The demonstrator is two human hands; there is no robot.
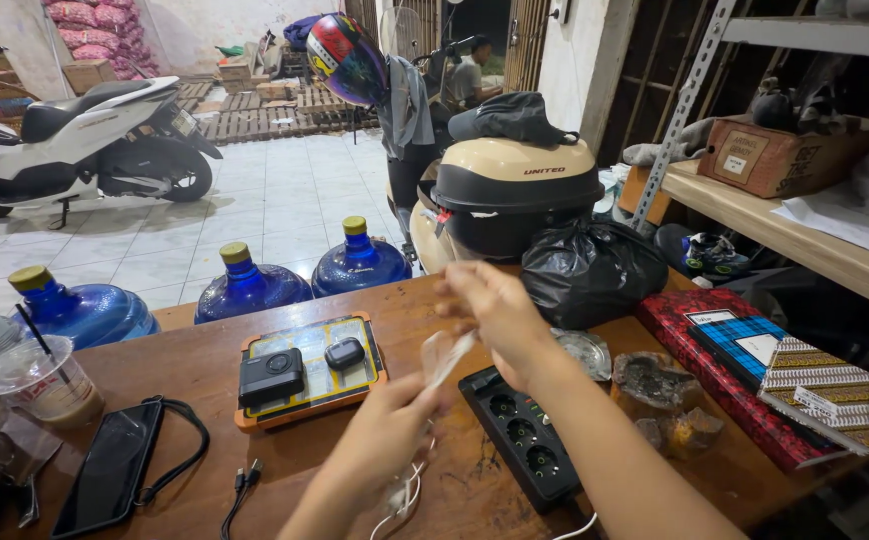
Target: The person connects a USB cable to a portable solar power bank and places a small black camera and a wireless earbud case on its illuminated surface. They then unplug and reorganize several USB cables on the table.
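My left hand [387, 432] and my right hand [495, 310] are raised over the wooden table [205, 365], both pinching a small clear plastic wrapper [445, 358] stretched between them. The right hand is blurred by motion. Below my left wrist lies a white cable [403, 500]. A black power strip [523, 437] sits right under my right forearm. Left of my hands rests an orange-edged tablet [310, 372] with a small black camera [271, 376] and a black earbud case [344, 353] on top.
A black phone with strap [115, 465] and a plastic cup with straw [43, 382] sit at left. Blue water jugs [251, 285] stand behind the table. Books [770, 372], a black bag [590, 270] and an ashtray [583, 352] lie at right; scooters [75, 150] beyond.
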